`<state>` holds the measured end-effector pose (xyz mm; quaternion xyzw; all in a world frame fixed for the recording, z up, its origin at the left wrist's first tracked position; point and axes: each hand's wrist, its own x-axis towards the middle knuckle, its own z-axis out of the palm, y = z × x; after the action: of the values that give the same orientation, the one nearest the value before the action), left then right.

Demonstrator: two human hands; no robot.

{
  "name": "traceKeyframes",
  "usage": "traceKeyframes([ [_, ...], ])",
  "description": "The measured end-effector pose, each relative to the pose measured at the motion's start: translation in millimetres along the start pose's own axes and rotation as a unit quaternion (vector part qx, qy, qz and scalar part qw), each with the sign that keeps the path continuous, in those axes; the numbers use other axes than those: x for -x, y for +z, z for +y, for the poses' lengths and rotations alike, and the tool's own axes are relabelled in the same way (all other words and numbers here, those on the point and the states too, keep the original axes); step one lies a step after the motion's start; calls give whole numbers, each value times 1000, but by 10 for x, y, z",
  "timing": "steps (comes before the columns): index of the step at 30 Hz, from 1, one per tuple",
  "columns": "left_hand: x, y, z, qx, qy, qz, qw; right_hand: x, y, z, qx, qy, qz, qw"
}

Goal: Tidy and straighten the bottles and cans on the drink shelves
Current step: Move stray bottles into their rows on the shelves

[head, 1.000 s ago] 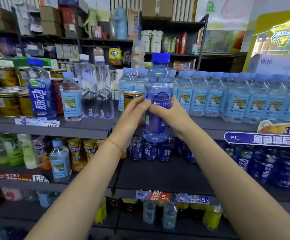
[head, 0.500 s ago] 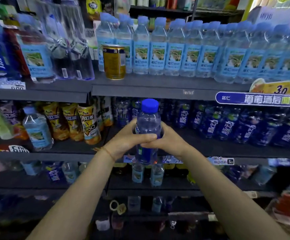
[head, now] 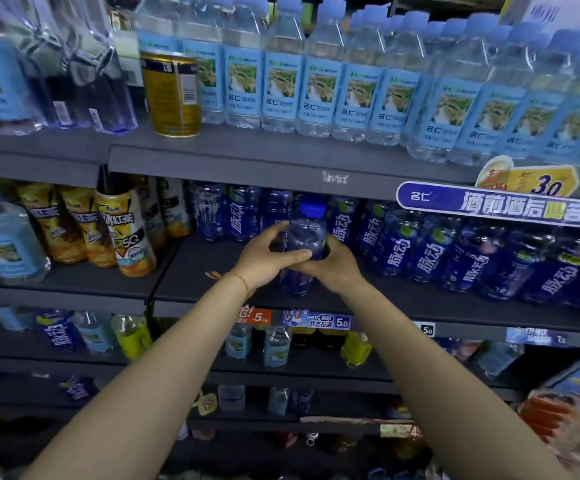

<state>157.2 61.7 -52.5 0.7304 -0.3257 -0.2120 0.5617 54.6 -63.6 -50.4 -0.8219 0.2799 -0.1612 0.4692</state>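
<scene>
A blue-capped blue drink bottle (head: 307, 233) stands upright at the front of the middle shelf (head: 420, 303), in front of a row of matching dark blue bottles (head: 396, 251). My left hand (head: 268, 258) grips its left side and my right hand (head: 333, 265) grips its right side, fingers overlapping across its middle. The bottle's lower part shows below my hands, close to the shelf surface; whether it touches is hard to tell.
The top shelf (head: 281, 161) carries a long row of light-blue-label water bottles (head: 319, 88) and a gold can (head: 172, 95). Yellow iced-tea bottles (head: 122, 233) stand on the middle shelf at left. Price tags (head: 316, 320) line the shelf edge. Lower shelves hold mixed bottles.
Both hands carried the blue bottle down from the top shelf level and forward into the middle shelf, in front of the matching blue bottles. The view moved down and closer.
</scene>
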Motion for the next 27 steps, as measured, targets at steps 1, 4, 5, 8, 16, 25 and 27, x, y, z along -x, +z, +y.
traceKeyframes([
  [1,-38,44,27,-5,-2,4,1000,-39,-50,9,-12,0,-16,1000],
  [4,-167,159,50,-19,-10,29,999,-179,-161,13,-6,6,-38,999],
  [5,-206,199,57,-16,-11,38,999,-223,-183,10,4,6,-42,999],
  [8,-294,345,142,19,-16,59,998,-368,-174,34,11,22,-44,999],
  [16,-432,540,218,132,-106,58,984,-800,-52,330,-2,7,-43,999],
  [25,-314,463,28,106,-147,155,971,-868,-162,355,33,8,-84,996],
  [27,-229,428,62,110,-127,192,967,-857,-152,346,79,13,-83,993],
])
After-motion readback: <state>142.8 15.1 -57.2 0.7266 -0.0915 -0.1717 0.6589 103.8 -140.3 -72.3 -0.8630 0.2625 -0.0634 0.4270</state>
